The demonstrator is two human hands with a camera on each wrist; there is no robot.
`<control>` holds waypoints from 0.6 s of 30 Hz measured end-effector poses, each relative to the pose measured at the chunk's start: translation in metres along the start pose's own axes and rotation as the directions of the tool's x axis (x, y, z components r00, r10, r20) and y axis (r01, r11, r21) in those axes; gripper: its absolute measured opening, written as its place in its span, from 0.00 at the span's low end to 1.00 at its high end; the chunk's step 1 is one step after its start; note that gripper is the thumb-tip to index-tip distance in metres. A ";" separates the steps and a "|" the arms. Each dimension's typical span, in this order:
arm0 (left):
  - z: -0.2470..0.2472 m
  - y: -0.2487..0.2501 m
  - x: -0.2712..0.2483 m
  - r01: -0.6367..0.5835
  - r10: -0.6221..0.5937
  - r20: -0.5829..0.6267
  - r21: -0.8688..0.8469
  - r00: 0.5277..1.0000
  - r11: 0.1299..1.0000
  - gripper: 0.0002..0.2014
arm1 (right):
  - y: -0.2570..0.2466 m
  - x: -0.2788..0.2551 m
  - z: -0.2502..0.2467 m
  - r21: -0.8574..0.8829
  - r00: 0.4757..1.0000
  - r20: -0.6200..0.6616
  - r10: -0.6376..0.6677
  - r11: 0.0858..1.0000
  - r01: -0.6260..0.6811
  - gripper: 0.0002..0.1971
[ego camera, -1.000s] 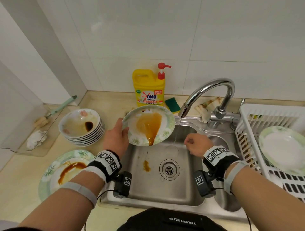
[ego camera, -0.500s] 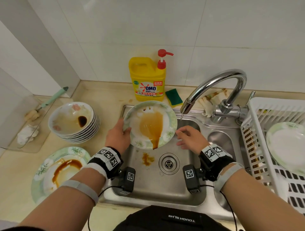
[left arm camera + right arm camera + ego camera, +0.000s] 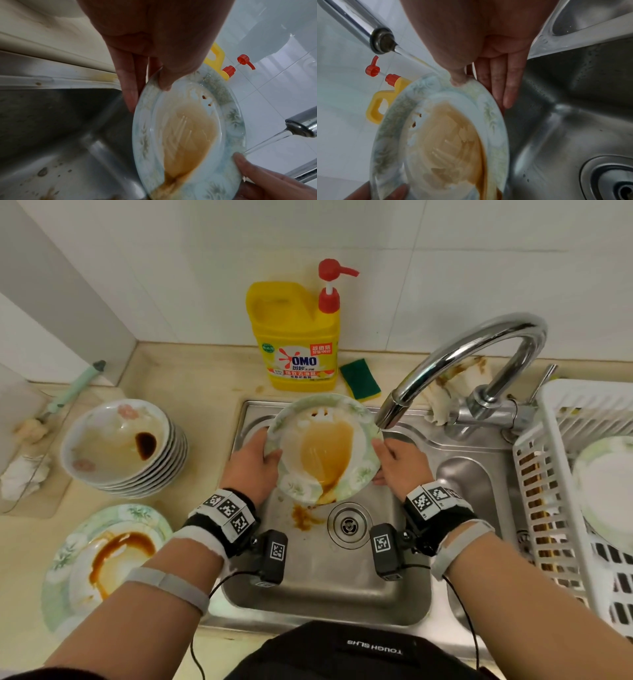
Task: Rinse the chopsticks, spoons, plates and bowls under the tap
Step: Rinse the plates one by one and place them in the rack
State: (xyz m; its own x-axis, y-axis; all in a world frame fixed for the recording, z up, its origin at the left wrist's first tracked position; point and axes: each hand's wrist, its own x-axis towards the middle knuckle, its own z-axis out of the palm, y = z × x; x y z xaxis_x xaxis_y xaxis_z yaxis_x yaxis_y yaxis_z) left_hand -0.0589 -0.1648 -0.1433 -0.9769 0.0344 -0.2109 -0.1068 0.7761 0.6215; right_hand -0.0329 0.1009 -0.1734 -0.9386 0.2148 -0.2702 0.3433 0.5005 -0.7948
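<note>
A green-rimmed plate [image 3: 325,446] smeared with brown sauce is tilted over the steel sink [image 3: 404,587]. My left hand [image 3: 255,463] grips its left rim, thumb on the face [image 3: 164,82] and fingers behind. My right hand [image 3: 400,465] holds the right rim, thumb on top [image 3: 458,79], fingers behind. Water runs from the tap [image 3: 390,414] onto the rim by the right thumb. Sauce drips off the plate's low edge into the basin. A stack of dirty bowls [image 3: 123,443] and another sauce-stained plate [image 3: 106,559] sit on the counter to the left.
A yellow detergent bottle [image 3: 298,337] and a green sponge [image 3: 359,378] stand behind the sink. At right is a white drying rack [image 3: 561,491] with a clean plate [image 3: 603,484]. A brush [image 3: 75,388] and rags lie at the far left.
My right hand moved from the water stream to the plate's right rim and took hold. The plate shifted right toward the tap, and its sauce has thinned and spread.
</note>
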 end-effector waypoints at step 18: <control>0.003 -0.001 0.015 -0.060 0.057 0.032 0.092 0.998 0.994 0.09 | -0.016 0.009 -0.006 -0.035 0.995 0.049 0.088 0.996 -0.086 0.23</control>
State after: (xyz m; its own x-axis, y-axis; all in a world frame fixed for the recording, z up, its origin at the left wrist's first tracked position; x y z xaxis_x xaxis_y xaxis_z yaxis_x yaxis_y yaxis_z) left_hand -0.0724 -0.1629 -0.1495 -0.9750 0.0989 -0.1991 -0.0306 0.8272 0.5610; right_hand -0.0470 0.1004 -0.1599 -0.9053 0.2167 -0.3654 0.4241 0.5092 -0.7489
